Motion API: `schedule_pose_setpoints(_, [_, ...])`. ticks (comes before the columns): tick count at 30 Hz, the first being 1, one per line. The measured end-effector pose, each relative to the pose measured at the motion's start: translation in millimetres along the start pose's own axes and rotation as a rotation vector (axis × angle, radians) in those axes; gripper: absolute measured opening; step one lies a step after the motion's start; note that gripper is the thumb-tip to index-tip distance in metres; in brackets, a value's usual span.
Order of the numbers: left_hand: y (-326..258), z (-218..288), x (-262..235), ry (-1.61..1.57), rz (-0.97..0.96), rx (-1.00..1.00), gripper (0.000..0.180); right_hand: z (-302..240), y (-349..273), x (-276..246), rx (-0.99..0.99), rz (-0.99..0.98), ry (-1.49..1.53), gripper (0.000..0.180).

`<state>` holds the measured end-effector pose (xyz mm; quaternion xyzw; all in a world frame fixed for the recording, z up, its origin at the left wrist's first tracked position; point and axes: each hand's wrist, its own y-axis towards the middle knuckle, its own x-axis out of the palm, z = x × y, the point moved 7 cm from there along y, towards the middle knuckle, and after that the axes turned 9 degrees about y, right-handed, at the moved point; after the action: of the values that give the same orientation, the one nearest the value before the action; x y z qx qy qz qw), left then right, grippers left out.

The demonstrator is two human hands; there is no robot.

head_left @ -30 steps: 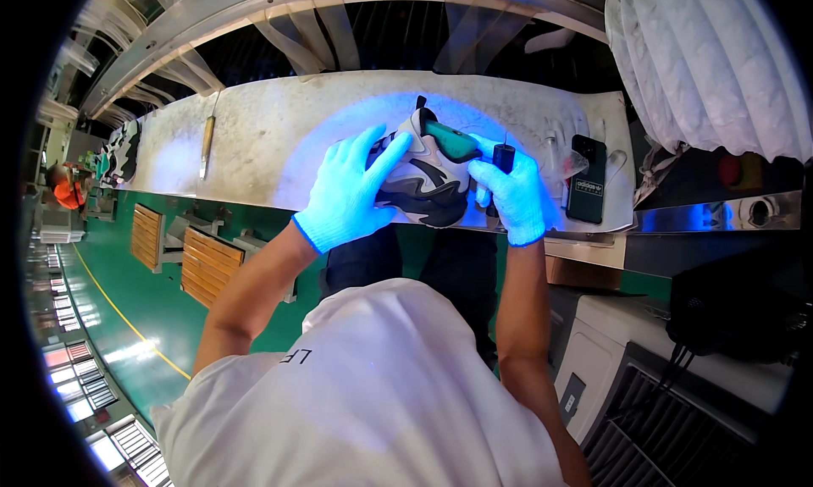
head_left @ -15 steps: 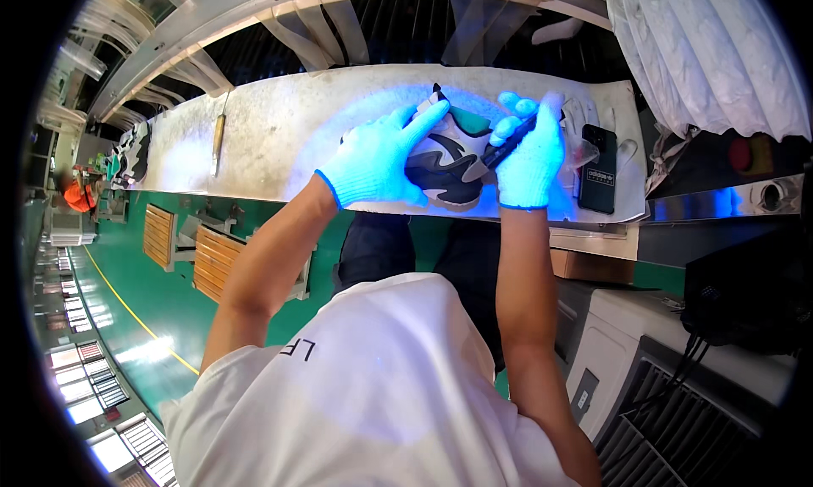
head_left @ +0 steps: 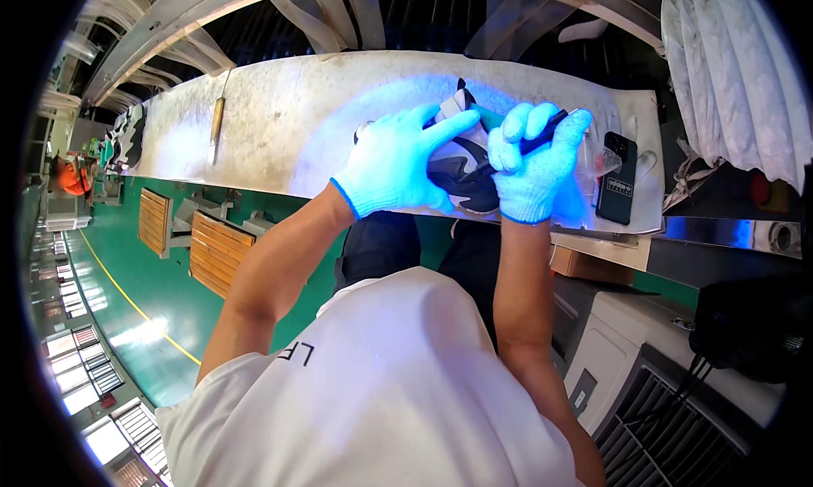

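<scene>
item: sports shoe — grey, white and black upper with a teal patch near the collar, lying on its side on the long pale bench, lit by a bluish lamp glow. it sits at the bench's near edge, directly ahead of the person, between the two gloved hands.

change since the earlier frames: a second ago the shoe was cupped between both hands and its side lay largely open to view; now the left hand lies flatter over it, fingers stretched along the upper, and the right hand has closed into a fist higher up beside the collar. the bench has also shifted in the picture with the head's movement.

left hand — light blue glove, fingers spread and extended, palm pressed on the shoe's side, holding it down rather than gripping it; forearm bare, running up from the lower left.

right hand — same glove, curled tight round a slim dark pen-like tool, whose end points up and to the right; the lower end meets the shoe. forearm near upright.

nearby: a dark phone lies flat on the bench just right of the right hand; a wooden-handled tool lies well apart to the left; more shoes at the bench's far left end.
</scene>
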<state>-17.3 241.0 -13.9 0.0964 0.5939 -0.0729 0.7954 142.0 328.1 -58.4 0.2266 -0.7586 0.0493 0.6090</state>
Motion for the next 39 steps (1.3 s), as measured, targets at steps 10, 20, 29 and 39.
schedule_pose_setpoints(10, [-9.5, 5.3, -4.7, 0.026, 0.025, 0.021, 0.133, -80.4, -71.7, -6.7, -0.103, 0.544, -1.143, 0.031])
schedule_pose_setpoints(20, [-11.0, 15.1, -2.9, 0.129, 0.143, 0.077, 0.117, -78.9, -90.4, -15.7, -0.522, 0.472, -2.277, 0.074])
schedule_pose_setpoints(29, [-14.7, 12.7, 7.8, 0.188, 0.134, 0.054, 0.111, 23.6, -115.5, -13.3, -0.172, 0.347, -1.530, 0.135])
schedule_pose_setpoints(39, [-20.3, 19.1, 6.5, 0.209, 0.219, 0.095, 0.113, 15.5, -110.3, -30.8, 0.004, 0.491, -1.104, 0.102])
